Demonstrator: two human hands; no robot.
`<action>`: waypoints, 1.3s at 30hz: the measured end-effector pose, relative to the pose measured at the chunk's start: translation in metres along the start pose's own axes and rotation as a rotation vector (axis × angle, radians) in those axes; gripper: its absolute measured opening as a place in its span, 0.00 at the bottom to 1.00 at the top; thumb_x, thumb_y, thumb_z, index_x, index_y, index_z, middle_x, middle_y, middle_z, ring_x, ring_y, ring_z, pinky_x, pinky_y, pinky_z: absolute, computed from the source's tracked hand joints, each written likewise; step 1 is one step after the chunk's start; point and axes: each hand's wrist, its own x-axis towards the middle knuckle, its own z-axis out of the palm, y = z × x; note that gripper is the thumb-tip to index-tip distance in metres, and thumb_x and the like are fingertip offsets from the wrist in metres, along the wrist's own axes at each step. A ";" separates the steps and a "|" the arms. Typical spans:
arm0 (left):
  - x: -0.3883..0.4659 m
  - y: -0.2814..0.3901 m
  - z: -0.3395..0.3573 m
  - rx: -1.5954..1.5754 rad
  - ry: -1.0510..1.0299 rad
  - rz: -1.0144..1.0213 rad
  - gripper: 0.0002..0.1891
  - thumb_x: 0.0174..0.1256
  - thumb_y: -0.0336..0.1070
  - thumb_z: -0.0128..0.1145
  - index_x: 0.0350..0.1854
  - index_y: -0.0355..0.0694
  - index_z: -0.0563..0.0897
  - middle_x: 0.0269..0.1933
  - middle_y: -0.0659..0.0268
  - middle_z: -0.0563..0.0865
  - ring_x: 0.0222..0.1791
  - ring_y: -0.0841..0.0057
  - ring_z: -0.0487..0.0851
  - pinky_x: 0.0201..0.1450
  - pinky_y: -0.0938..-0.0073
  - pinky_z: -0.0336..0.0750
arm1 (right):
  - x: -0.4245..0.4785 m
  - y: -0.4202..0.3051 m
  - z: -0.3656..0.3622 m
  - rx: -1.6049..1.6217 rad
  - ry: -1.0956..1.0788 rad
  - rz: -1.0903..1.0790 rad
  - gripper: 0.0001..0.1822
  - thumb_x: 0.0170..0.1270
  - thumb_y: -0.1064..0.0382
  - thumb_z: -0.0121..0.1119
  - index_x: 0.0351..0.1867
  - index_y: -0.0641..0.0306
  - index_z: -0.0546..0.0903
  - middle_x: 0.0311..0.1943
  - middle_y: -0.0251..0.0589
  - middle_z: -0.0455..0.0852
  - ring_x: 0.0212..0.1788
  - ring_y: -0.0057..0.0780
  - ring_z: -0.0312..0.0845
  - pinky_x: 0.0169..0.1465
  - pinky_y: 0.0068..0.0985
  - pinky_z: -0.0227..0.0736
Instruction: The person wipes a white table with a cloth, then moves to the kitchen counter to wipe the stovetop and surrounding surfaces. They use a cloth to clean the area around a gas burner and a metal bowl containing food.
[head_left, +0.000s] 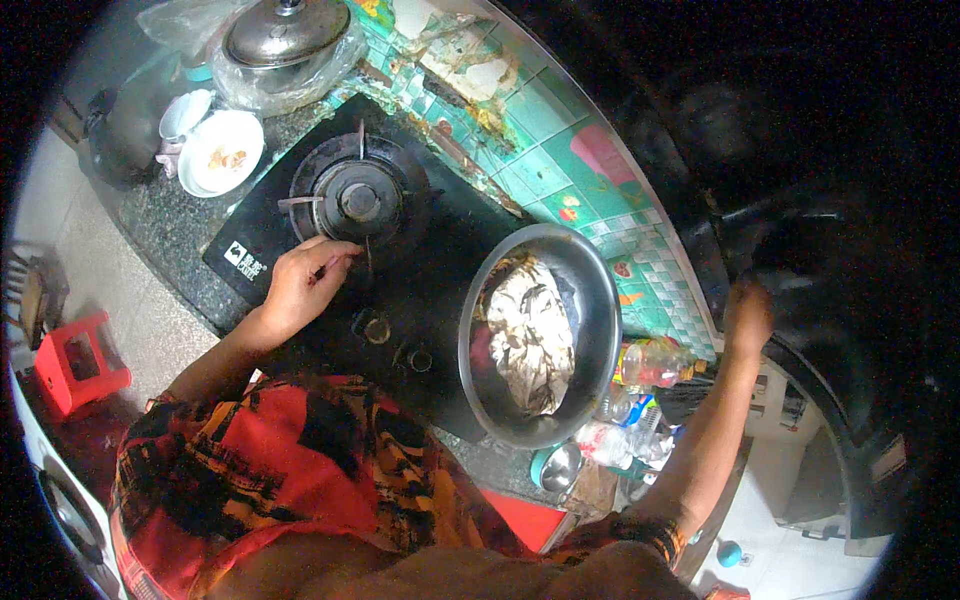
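Observation:
My left hand (311, 281) is at the near edge of the gas stove's burner (360, 201), fingertips pinched together near a pan support prong; whether something small is between them I cannot tell. My right hand (748, 319) is raised at the right against a dark range hood (795, 247), its fingers lost in shadow. Between my arms, a metal basin (596, 330) stands on the right part of the black glass stove top (300, 259). A crumpled, stained whitish cloth or wrapping (529, 337) lies inside it.
White bowls (221, 154) and a lidded metal pot (289, 37) in clear plastic stand at the upper left. Plastic bottles (652, 364) and a metal container (559, 466) are right of the basin. A tiled wall (555, 157) runs behind the stove. A red stool (82, 364) is on the left floor.

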 end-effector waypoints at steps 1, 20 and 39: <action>0.001 -0.004 0.003 0.015 -0.009 -0.009 0.09 0.52 0.24 0.53 0.36 0.37 0.80 0.27 0.58 0.78 0.27 0.67 0.78 0.30 0.74 0.71 | -0.020 0.003 -0.002 0.003 -0.014 0.141 0.18 0.60 0.52 0.44 0.35 0.64 0.79 0.34 0.55 0.80 0.35 0.51 0.77 0.38 0.43 0.71; 0.005 0.011 0.049 0.034 -0.120 0.175 0.09 0.53 0.22 0.51 0.36 0.33 0.80 0.26 0.60 0.77 0.25 0.73 0.75 0.30 0.78 0.69 | -0.047 0.048 -0.012 1.723 0.158 0.540 0.18 0.65 0.55 0.42 0.43 0.70 0.73 0.33 0.52 0.82 0.29 0.30 0.80 0.28 0.21 0.73; 0.004 -0.001 0.045 -0.015 -0.070 0.105 0.07 0.55 0.24 0.51 0.35 0.33 0.80 0.26 0.59 0.78 0.25 0.73 0.76 0.29 0.78 0.69 | -0.035 0.064 0.050 0.795 0.056 0.281 0.18 0.62 0.50 0.47 0.43 0.58 0.80 0.32 0.46 0.83 0.33 0.41 0.78 0.38 0.34 0.71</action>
